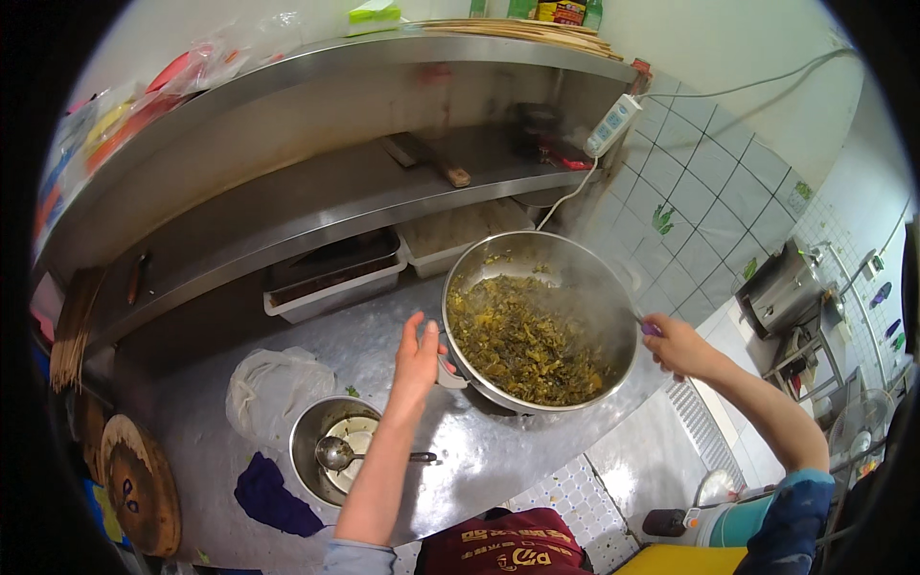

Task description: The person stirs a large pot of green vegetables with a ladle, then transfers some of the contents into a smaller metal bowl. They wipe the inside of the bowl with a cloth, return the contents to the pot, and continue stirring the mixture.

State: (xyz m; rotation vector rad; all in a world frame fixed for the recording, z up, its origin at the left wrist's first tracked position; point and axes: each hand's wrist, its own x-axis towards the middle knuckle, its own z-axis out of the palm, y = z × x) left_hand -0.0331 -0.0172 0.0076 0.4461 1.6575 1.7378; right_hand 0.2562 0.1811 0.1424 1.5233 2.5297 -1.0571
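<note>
A wide stainless-steel pot [471, 384] holds steaming, chopped dark-green and yellowish cooked leafy greens [532, 338]. My left hand [418, 359] is at the pot's left side, against its pale grey side handle [451, 376]. Thumb and index finger point up and apart; whether the other fingers grip the handle is unclear. At the right rim, my right hand [675, 346] is closed around a purple grip [651, 329] with a thin stem reaching to the pot. Below my left forearm, a smaller steel pot [305, 471] contains a ladle [335, 453] and some leafy residue.
A purple cloth [273, 496] and a crumpled plastic bag [277, 392] lie on the steel worktop [194, 496]. A round wooden chopping board [140, 489] stands far left. A cleaver [424, 158] rests on the shelf, where a power strip [612, 126] hangs. White trays [338, 284] sit underneath.
</note>
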